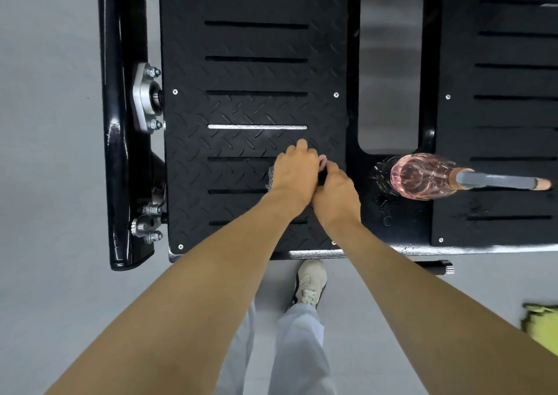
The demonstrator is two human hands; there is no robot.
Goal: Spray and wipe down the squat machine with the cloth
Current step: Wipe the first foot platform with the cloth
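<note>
Head view looks straight down on the squat machine, and I see both bare forearms reaching from the bottom of the frame to its left black diamond-tread footplate. The two hands meet just below the centre of the frame, touching each other on the lower right part of that plate.

My left hand lies knuckles up, its fingers curled down over a grey speckled cloth. Only a small edge of the cloth shows, at the hand's left side, pressed against the plate. My right hand sits just right of it with its fingers bent in toward the left hand. I cannot tell whether it has hold of the cloth or of anything else, as the fingertips are hidden.

Right of the hands, a clear spray bottle of pink liquid with an orange collar and grey nozzle rests on the black frame between the two footplates. I cannot tell whether it is upright or lying down.

At the bottom centre are light trousers and a cream laced shoe on the grey floor. A yellow-green object sits blurred at the lower right edge.
</note>
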